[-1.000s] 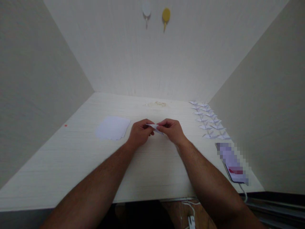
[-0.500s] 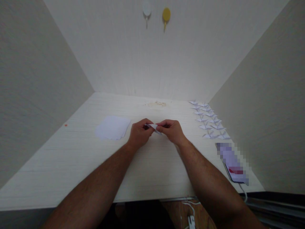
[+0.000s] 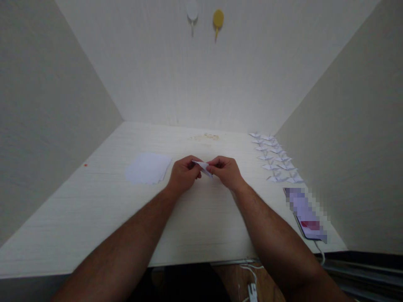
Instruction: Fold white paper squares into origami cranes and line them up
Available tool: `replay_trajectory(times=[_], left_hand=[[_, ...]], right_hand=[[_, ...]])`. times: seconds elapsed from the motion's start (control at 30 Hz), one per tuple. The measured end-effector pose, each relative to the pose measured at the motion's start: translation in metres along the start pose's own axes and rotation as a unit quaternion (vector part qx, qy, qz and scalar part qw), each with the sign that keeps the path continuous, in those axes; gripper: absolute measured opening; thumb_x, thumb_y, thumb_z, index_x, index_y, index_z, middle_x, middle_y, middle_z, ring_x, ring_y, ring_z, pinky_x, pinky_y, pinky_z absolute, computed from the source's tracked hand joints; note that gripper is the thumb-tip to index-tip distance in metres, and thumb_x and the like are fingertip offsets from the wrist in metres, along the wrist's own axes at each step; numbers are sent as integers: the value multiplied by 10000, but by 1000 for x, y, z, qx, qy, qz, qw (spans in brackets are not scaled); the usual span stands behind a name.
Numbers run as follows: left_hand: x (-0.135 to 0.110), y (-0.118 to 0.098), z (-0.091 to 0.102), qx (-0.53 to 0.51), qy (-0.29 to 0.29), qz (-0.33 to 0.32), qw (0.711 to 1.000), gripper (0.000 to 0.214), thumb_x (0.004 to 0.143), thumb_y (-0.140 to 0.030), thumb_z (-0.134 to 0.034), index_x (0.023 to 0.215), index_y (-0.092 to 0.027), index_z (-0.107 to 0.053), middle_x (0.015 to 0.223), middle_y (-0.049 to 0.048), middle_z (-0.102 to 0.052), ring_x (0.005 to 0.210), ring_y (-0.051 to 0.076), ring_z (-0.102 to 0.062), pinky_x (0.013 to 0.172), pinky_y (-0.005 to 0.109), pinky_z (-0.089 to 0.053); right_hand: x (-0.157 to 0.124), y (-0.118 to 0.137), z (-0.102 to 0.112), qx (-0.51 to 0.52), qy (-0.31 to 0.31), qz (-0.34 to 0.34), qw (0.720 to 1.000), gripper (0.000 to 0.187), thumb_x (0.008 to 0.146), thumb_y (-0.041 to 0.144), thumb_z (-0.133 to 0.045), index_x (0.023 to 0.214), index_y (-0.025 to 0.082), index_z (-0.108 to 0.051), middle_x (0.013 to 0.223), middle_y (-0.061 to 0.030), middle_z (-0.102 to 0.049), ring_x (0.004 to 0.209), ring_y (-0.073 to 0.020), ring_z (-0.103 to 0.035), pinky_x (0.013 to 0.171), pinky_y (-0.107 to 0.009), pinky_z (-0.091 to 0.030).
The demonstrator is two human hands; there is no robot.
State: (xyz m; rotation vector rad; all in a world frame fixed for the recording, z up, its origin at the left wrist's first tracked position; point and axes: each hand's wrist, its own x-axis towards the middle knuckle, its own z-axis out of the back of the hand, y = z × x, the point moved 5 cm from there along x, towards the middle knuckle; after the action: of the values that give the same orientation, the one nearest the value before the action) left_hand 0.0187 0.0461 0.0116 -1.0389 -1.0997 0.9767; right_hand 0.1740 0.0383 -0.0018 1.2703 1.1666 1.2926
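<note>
Both hands meet over the middle of the pale wooden desk [image 3: 94, 218]. Between them is a small folded piece of white paper [image 3: 203, 167], partly hidden by the fingers. My left hand [image 3: 183, 175] pinches its left end with fingers curled. My right hand [image 3: 226, 172] pinches its right end, fingers closed over it. The paper is held just above the desk top.
A stack of white paper sheets [image 3: 147, 168] lies left of my hands. Several folded paper cranes [image 3: 276, 158] stand in rows at the right back. A phone [image 3: 306, 214] with a cable lies near the right front edge. Two hooks, white [image 3: 192, 11] and yellow [image 3: 218, 19], hang on the back wall.
The folded paper has been turned slightly between the fingers and its tip now points up a little more. Hands stay in the same place.
</note>
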Motion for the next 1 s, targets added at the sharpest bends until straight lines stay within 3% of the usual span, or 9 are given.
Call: replay_trajectory(times=[0.47, 0.67, 0.83, 1.0], left_hand=[[2, -3, 1, -36, 34, 15, 999, 136, 786, -274, -632, 727, -151, -626, 473, -15, -591, 399, 90, -519, 418, 199, -402], [2, -4, 4, -11, 2, -11, 1000, 111, 761, -264, -654, 760, -153, -659, 516, -22, -598, 432, 85, -531, 426, 189, -398], [1, -4, 4, 20, -6, -3, 1000, 186, 786, -301, -642, 673, -155, -618, 511, -6, -612, 427, 85, -534, 434, 189, -408], [1, -3, 4, 12, -15, 2, 1000, 99, 767, -251, -632, 756, -153, -638, 517, -19, -618, 417, 89, -546, 417, 184, -407]], right_hand=[[-3, 6, 0, -53, -4, 15, 998, 219, 657, 376, -770, 671, 185, -662, 614, 1, -660, 551, -112, -568, 532, -253, -445], [-4, 6, 0, -50, -12, -1, 999, 219, 661, 378, -754, 664, 189, -642, 588, 3, -644, 529, -113, -563, 514, -253, -441], [-2, 4, -1, -41, -9, -13, 999, 204, 652, 362, -754, 670, 189, -646, 585, 6, -645, 524, -109, -563, 526, -252, -454], [-2, -1, -1, -49, 2, -15, 999, 187, 665, 352, -746, 684, 181, -673, 595, 5, -649, 525, -105, -558, 525, -248, -446]])
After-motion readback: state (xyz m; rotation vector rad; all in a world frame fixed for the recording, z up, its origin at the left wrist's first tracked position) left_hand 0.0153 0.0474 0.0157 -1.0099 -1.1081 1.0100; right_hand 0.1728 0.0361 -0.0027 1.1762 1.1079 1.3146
